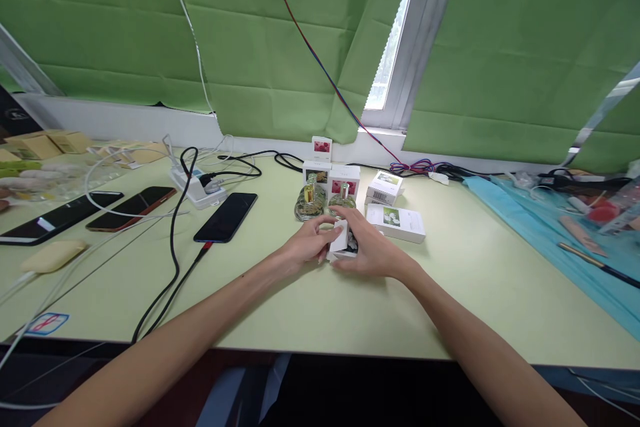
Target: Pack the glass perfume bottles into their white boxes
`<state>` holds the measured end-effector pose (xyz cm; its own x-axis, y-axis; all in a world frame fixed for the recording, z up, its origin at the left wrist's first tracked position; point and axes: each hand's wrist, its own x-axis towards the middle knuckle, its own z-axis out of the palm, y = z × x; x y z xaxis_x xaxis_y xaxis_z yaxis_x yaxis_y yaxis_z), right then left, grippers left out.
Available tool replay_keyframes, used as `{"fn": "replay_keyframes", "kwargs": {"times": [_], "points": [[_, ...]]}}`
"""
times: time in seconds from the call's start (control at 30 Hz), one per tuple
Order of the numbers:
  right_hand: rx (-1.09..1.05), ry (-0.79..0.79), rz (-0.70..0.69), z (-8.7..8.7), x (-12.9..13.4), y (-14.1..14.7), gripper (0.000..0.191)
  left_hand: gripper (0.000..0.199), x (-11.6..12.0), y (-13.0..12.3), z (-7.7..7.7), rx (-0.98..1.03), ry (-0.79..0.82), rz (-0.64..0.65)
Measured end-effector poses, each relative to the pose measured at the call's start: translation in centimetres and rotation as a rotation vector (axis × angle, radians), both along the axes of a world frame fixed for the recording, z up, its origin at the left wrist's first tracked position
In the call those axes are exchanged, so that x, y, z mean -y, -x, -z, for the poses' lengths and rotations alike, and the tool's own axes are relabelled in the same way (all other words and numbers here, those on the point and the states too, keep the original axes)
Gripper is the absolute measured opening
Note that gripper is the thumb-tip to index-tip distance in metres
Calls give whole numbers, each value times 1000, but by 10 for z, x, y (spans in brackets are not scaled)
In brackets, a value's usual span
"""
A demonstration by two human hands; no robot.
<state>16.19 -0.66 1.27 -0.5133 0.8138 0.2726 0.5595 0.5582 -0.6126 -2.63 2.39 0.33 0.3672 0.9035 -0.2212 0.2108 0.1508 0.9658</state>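
Both hands are closed around a small white box (339,254) above the middle of the table. The fingers of my left hand (311,239) pinch at its left side, by what looks like a raised flap. From the right, my right hand (370,245) grips the same box and hides much of it; a dark picture shows between its fingers. Just beyond stand glass perfume bottles, one with a gold neck (309,195) and another bottle (343,196) beside it. White boxes with flower pictures (344,175) stand behind them. More white boxes lie at the right, one flat box (397,223) nearest.
A black phone (226,217) on a cable lies left of my hands, near a white power strip (199,192). Further left are a red-edged phone (133,208), another dark phone (65,216) and loose cables. Blue plastic sheeting (540,233) with tools covers the right side.
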Motion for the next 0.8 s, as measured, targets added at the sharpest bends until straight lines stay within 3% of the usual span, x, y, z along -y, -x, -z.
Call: {"fn": "replay_keyframes", "kwargs": {"times": [0.3,0.57,0.8], "points": [[48,-16,1,-3,-1,-2,72,50,1,2,-6,-33,5,-5],[35,-5,44,-1,-5,-5,76,41,-2,8,-10,-51,-68,-12],[23,-14,57,-1,-6,-4,75,40,2,7,-9,-23,-95,108]]}}
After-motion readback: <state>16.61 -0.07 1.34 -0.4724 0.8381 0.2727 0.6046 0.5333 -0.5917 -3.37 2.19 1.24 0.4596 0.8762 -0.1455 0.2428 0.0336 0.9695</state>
